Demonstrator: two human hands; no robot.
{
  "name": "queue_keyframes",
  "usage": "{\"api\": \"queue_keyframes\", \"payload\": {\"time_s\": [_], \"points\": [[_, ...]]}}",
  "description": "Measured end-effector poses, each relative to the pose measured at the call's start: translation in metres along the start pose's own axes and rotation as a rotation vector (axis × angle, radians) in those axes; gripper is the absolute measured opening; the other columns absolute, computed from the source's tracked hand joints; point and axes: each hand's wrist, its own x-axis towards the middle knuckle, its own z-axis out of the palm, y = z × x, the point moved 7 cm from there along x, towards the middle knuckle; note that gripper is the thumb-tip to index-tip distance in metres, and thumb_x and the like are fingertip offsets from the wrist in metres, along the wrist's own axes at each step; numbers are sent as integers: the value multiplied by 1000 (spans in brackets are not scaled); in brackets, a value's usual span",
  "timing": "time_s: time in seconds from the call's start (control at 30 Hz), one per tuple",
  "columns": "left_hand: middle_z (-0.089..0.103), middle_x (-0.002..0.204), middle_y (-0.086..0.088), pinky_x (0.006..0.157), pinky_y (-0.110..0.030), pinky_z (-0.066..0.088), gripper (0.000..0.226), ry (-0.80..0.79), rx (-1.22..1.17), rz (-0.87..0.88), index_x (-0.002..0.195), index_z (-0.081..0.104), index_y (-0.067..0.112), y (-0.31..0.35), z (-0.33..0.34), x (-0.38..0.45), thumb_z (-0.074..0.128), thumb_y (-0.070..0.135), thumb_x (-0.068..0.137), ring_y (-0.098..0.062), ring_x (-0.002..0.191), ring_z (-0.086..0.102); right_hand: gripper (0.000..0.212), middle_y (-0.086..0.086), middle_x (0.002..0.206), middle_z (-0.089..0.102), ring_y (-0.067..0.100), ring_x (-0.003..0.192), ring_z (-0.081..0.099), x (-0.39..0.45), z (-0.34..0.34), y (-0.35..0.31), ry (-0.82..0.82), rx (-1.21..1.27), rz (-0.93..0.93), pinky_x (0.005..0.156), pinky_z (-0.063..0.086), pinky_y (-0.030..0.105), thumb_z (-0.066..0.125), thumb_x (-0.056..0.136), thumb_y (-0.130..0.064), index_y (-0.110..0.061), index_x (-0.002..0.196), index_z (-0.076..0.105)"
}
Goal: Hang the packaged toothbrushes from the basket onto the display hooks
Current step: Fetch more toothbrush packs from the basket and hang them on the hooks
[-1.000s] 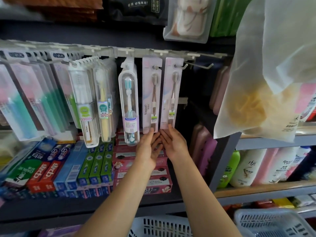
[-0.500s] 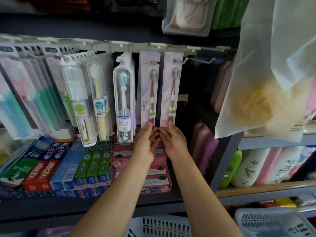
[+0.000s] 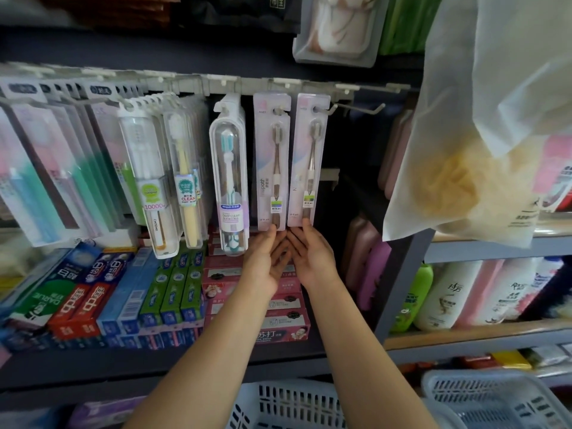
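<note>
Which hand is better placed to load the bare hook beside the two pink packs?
Probably the right hand: it touches the right pink pack, and the bare hook juts out just right of that. The left hand sits under the left pink pack.

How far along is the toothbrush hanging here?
Two pink toothbrush packs already hang from hooks. The left hand and right hand touch their bottom edges, seemingly straightening them. One bare hook stays free. The baskets show below, contents hidden, so what remains is unclear.
</note>
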Motion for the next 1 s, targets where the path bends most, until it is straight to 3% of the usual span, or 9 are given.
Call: {"api": "queue_keyframes", "payload": {"time_s": [0.1, 0.43, 0.67, 0.8, 0.9, 1.0], "points": [[75, 102, -2, 78, -28, 55, 22, 9, -3, 1, 114, 66, 17, -1, 0, -3, 67, 30, 95, -16, 95, 70, 17, 9, 97, 78, 20, 90, 74, -8, -1, 1, 21, 3, 17, 82, 56, 30, 63, 100, -22, -9, 108, 69], [74, 96, -2, 66, -24, 56, 15, 67, -37, -28, 106, 67, 16, 2, 2, -9, 67, 27, 96, -13, 86, 70, 27, 12, 105, 76, 24, 98, 72, -7, 0, 3, 69, 0, 58, 86, 57, 33, 64, 99, -25, -6, 117, 67], [73, 100, -4, 73, -25, 56, 20, 75, -62, -24, 111, 66, 14, 2, 1, -9, 68, 25, 95, -15, 89, 69, 22, 7, 96, 78, 22, 96, 73, -9, 0, 3, 74, -10, 77, 82, 57, 32, 65, 99, -27, -10, 111, 69], [73, 102, -7, 72, -27, 57, 24, 86, -60, -56, 112, 66, 11, 2, 1, -16, 70, 26, 94, -18, 92, 69, 28, 12, 105, 74, 24, 98, 72, -17, -3, 2, 104, -39, 68, 86, 57, 33, 66, 98, -25, -7, 119, 66], [71, 88, -8, 72, -33, 57, 19, 147, 167, -60, 104, 67, 9, 0, -12, -45, 69, 25, 95, -22, 79, 68, 18, 10, 99, 72, 22, 89, 72, -36, -12, -7, 187, -225, -51, 84, 58, 35, 68, 97, -24, -10, 109, 65], [72, 92, -5, 83, -37, 58, 12, 171, 585, 249, 96, 68, 17, 24, -12, -89, 65, 28, 95, -22, 89, 69, 11, 1, 84, 74, 18, 83, 72, -60, -9, -31, 155, -392, -263, 83, 59, 33, 68, 96, -26, -15, 98, 68]]}}
